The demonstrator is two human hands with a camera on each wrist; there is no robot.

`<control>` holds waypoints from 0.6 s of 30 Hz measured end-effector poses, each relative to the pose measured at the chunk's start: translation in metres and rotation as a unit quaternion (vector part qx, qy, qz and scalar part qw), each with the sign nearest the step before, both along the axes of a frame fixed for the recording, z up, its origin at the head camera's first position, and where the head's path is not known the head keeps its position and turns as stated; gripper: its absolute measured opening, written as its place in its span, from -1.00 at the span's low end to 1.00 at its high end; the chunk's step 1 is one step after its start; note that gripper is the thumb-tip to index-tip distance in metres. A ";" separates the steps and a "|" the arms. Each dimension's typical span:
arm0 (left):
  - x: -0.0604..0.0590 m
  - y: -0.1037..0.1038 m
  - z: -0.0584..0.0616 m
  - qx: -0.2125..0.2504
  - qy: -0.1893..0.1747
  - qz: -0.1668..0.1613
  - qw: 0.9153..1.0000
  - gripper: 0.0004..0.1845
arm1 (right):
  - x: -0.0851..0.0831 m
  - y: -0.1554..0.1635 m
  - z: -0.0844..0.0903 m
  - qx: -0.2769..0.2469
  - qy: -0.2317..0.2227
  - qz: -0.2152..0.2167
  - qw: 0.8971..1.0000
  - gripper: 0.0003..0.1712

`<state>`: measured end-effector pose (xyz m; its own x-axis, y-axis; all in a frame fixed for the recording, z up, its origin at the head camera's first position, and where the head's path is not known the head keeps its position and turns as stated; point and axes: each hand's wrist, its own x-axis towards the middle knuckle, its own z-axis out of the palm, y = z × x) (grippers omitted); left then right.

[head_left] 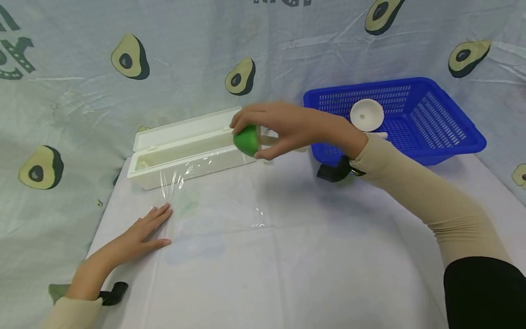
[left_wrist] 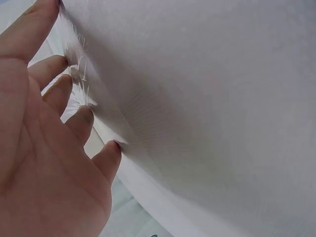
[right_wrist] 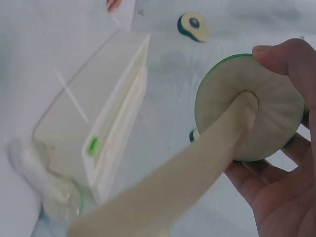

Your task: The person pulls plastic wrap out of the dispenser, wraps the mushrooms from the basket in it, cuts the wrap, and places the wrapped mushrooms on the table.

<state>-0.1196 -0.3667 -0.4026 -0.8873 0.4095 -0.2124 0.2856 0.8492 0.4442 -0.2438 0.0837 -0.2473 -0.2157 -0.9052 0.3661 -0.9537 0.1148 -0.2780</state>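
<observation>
- The right hand (head_left: 287,128) pinches a green-capped toy mushroom (head_left: 247,140) by its cap rim, in the air just over the open end of the film box (head_left: 185,148).
- The mushroom looks light and rigid, probably plastic; its smooth cap could slip, so the pale stem (right_wrist: 197,173) seems the surer hold.
- The left hand (head_left: 144,230) lies flat, fingers straight, pressing the film (head_left: 213,201) to the table (head_left: 308,265).
- The film is thin and clingy and likely tears or bunches.

Bright, even light | soft shadows | wrist views blurred — perhaps motion
</observation>
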 end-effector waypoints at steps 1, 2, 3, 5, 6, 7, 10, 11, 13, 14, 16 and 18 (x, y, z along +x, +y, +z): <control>0.000 0.000 0.000 0.002 0.001 -0.001 1.000 -0.09 | 0.000 -0.007 -0.002 -0.001 -0.002 0.007 1.000 -0.49; 0.001 0.000 0.001 0.003 0.002 -0.002 1.000 -0.10 | 0.001 -0.014 -0.004 0.000 -0.007 0.011 1.000 -0.50; 0.001 0.000 0.001 0.005 0.002 -0.004 1.000 -0.10 | 0.002 -0.021 -0.007 0.003 -0.011 0.014 1.000 -0.50; 0.002 -0.001 0.002 0.010 0.000 -0.004 1.000 -0.10 | 0.004 -0.035 -0.012 0.012 -0.018 0.018 1.000 -0.50; 0.002 -0.001 0.003 0.011 -0.003 -0.003 1.000 -0.10 | 0.004 -0.042 -0.015 0.018 -0.024 0.022 0.999 -0.50; 0.002 -0.001 0.003 0.012 -0.005 -0.002 1.000 -0.10 | 0.005 -0.050 -0.017 0.024 -0.027 0.027 0.999 -0.49; 0.001 0.000 0.004 0.016 -0.012 0.002 1.000 -0.09 | 0.003 -0.071 -0.025 0.037 -0.033 0.043 0.998 -0.46; 0.000 0.001 0.004 0.016 -0.014 0.003 1.000 -0.09 | 0.002 -0.077 -0.028 0.043 -0.036 0.051 0.997 -0.45; -0.001 0.001 0.004 0.017 -0.016 0.003 1.000 -0.09 | -0.001 -0.091 -0.033 0.050 -0.040 0.067 0.996 -0.44; -0.001 0.001 0.004 0.018 -0.018 0.003 1.000 -0.09 | -0.003 -0.097 -0.036 0.054 -0.043 0.076 0.995 -0.43; -0.001 0.000 0.003 0.023 -0.020 0.002 1.000 -0.09 | -0.006 -0.110 -0.042 0.064 -0.052 0.091 0.992 -0.42; -0.001 -0.002 0.002 0.034 -0.021 0.000 0.999 -0.10 | -0.008 -0.122 -0.047 0.076 -0.059 0.099 0.990 -0.40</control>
<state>-0.1211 -0.3686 -0.4005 -0.8780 0.4243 -0.2213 0.2655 0.8167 0.5124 -0.2518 -0.0386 -0.2945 -0.0617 -0.9767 0.2054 -0.9237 -0.0221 -0.3826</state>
